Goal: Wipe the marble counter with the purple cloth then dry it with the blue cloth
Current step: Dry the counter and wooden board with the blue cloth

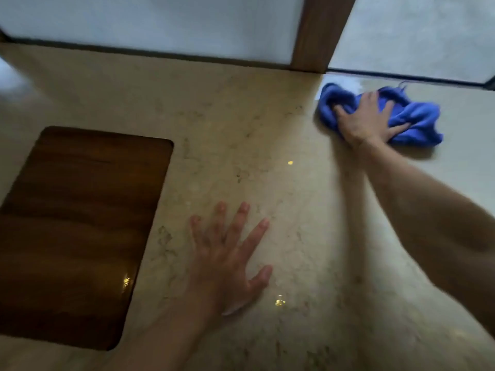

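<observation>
Right hand (367, 121) lies palm-down on the blue cloth (412, 116), fingers spread and slightly bent into the bunched fabric, pressing it against the marble counter (241, 129); thumb points toward the right edge of the cloth. Cloth is crumpled into a loose wad, far right on the counter, just in front of the dark wooden post (321, 33) and the frosted glass panels (160, 25) that run along the far edge. Right forearm reaches in from the near right corner, bare. Left hand (230, 258) is flat on the counter near centre, palm down, fingers straight and fanned apart, thumb out to the right; it holds nothing. Left forearm enters from the near edge. Left of that hand, a dark brown wooden board (75, 231) with rounded corners sits flush in or on the counter; cannot tell which. Counter surface is beige with faint veining and carries small bright reflections near the left hand. Frame is motion-blurred, especially around the right hand. Purple cloth not seen in this view.
</observation>
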Tool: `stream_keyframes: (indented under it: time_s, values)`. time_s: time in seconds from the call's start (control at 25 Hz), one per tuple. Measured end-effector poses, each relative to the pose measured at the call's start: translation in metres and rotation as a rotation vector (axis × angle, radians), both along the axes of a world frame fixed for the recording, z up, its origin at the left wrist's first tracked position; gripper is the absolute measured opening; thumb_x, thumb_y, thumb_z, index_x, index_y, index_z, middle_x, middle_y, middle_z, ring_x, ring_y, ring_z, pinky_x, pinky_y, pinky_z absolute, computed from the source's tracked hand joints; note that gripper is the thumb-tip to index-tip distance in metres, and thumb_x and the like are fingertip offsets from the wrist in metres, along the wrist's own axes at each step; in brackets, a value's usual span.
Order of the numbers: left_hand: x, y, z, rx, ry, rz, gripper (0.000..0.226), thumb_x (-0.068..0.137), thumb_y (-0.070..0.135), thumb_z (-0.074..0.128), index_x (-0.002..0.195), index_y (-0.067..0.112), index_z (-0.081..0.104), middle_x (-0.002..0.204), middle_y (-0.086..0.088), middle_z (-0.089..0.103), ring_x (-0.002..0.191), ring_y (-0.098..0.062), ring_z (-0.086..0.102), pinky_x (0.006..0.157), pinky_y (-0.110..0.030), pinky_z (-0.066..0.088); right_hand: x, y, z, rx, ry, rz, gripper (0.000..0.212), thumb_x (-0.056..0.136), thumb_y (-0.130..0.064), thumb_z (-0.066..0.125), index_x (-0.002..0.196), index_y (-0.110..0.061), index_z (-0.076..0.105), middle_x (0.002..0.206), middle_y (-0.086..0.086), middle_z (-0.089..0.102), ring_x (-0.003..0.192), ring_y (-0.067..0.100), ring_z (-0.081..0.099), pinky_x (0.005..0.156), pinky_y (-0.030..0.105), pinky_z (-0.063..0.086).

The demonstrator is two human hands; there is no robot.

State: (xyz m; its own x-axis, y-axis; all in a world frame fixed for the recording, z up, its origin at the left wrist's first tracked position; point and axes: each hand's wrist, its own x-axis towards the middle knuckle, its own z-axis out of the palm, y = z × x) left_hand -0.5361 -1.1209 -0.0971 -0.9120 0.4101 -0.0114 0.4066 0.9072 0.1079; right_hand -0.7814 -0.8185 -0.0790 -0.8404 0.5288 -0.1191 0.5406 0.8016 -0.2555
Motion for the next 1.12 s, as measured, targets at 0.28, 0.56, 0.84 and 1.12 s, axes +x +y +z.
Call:
stream_keyframes:
  time_s: [0.28,0.56,0.84,1.12]
  values:
    - [-0.002,-0.002,0.006,-0.066,-0.044,0.017,0.081,0.086,0.073,0.036,0.157,0.037,0.021,0.169,-0.003,0.011,0.153,-0.04,0.005,0.11,-0.077,0.011,-0.019,-0.022,0.012,-0.001,-0.041,0.278,0.091,0.075,-0.076,0.033,0.151,-0.025,0.028,0.164,-0.005,0.021,0.152,0.022,0.01,0.113,0.071,0.005]
    - [-0.002,-0.004,0.005,0.079,-0.053,0.054,0.067,0.084,0.057,0.039,0.143,0.027,0.039,0.161,-0.003,0.03,0.151,-0.036,0.018,0.114,-0.072,0.01,0.132,-0.088,0.01,0.015,-0.089,0.518,0.092,0.082,-0.083,0.032,0.158,-0.034,0.012,0.166,-0.018,0.005,0.153,0.015,0.0,0.115,0.069,0.001]
    - [-0.002,-0.007,-0.001,0.233,0.117,0.067,0.044,0.083,0.031,0.04,0.122,0.013,0.049,0.136,-0.016,0.049,0.127,-0.032,0.04,0.107,-0.063,0.027,0.438,-0.163,0.002,0.014,-0.027,0.332,0.089,0.079,-0.08,0.037,0.156,-0.039,0.019,0.163,-0.025,0.008,0.153,0.012,0.0,0.115,0.066,0.014]
    - [-0.007,-0.007,-0.003,0.062,0.084,0.08,0.054,0.087,0.046,0.026,0.13,0.018,0.042,0.138,-0.012,0.042,0.133,-0.03,0.034,0.108,-0.063,0.025,0.634,-0.243,0.005,-0.024,-0.108,0.038,0.101,0.058,-0.069,0.056,0.149,-0.029,0.04,0.161,-0.016,0.028,0.146,0.025,0.03,0.09,0.067,0.045]
